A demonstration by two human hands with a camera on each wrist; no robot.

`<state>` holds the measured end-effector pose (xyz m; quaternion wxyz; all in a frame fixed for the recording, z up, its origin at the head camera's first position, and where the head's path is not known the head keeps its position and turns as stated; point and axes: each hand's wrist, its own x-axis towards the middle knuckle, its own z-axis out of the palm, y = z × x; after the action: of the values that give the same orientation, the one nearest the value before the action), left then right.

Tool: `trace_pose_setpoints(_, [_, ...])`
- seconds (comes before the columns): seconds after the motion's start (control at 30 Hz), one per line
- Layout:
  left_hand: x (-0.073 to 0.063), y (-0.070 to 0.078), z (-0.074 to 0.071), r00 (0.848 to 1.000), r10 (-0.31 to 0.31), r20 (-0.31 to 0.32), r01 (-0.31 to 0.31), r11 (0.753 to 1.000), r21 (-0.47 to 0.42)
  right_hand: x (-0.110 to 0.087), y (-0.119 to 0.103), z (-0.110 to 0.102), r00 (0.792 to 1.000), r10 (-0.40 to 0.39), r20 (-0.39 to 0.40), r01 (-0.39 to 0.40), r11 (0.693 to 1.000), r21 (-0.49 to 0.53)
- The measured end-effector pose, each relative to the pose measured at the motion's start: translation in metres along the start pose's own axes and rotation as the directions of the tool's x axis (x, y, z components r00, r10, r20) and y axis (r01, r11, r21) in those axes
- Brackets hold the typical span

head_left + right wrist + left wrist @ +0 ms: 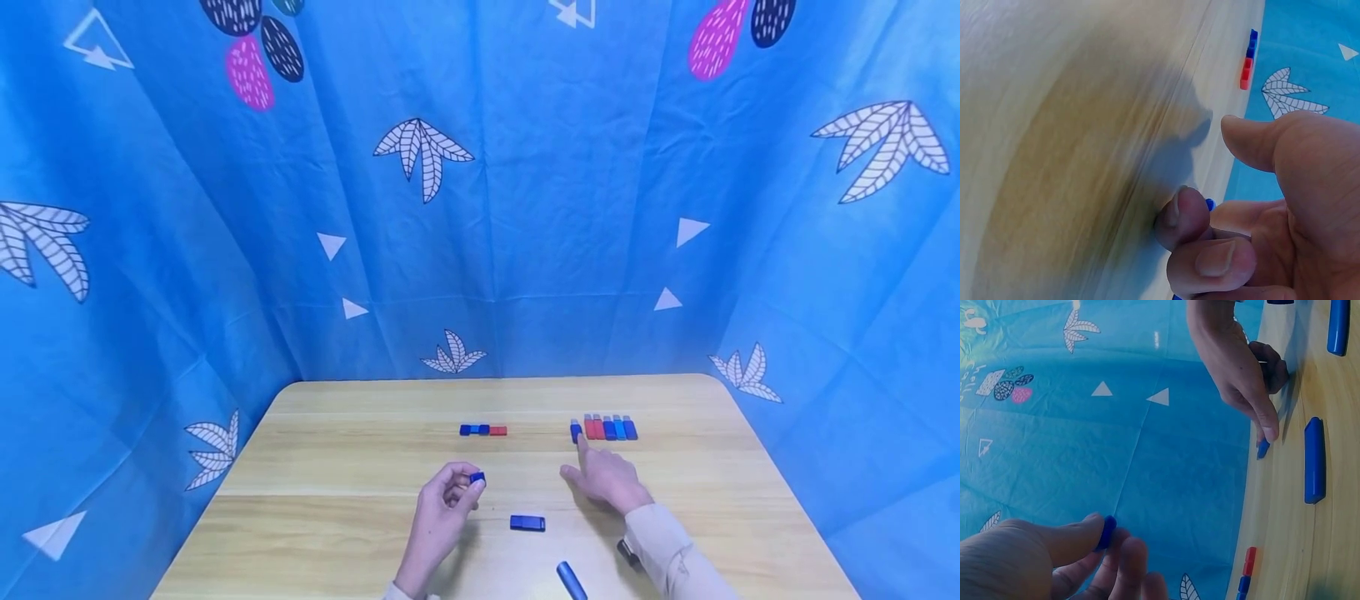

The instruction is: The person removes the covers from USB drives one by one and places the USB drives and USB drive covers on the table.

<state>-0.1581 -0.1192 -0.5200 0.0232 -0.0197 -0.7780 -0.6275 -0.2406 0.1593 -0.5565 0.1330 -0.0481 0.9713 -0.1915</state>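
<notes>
My left hand (448, 504) pinches a small blue cap (477, 477) between thumb and fingers, held above the table. In the left wrist view this cap (1106, 533) shows at the thumb tip. My right hand (609, 479) reaches forward with its index finger on a blue USB stick (575, 428), its thumb held apart. The stick's pale connector end points away from me. To its right, several red and blue USB sticks (609, 428) lie side by side, connectors facing the same way. In the right wrist view the curled fingers mostly hide the touched stick.
Small blue caps (474, 430) and red caps (498, 431) lie in a line at the back centre. A capped blue USB stick (528, 523) lies between my hands, with a longer blue piece (572, 581) nearer me. Blue patterned curtains (555, 275) surround the wooden table (315, 467).
</notes>
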Motion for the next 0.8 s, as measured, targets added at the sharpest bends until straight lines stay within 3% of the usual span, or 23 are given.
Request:
trace_pose_setpoints(0.37, [0.0002,-0.0013,0.0012,1.0,-0.009,-0.013,0.009,1.0,0.013,0.0037,0.0028,0.0024,1.0,0.0,-0.024,0.001,1.0,0.011])
trace_pose_setpoints(0.8, [-0.0015,0.0012,0.0008,0.999,-0.043,0.003,0.043,0.996,-0.077,0.004,0.0043,0.0089,0.999,0.03,-0.035,-0.03,0.999,0.024])
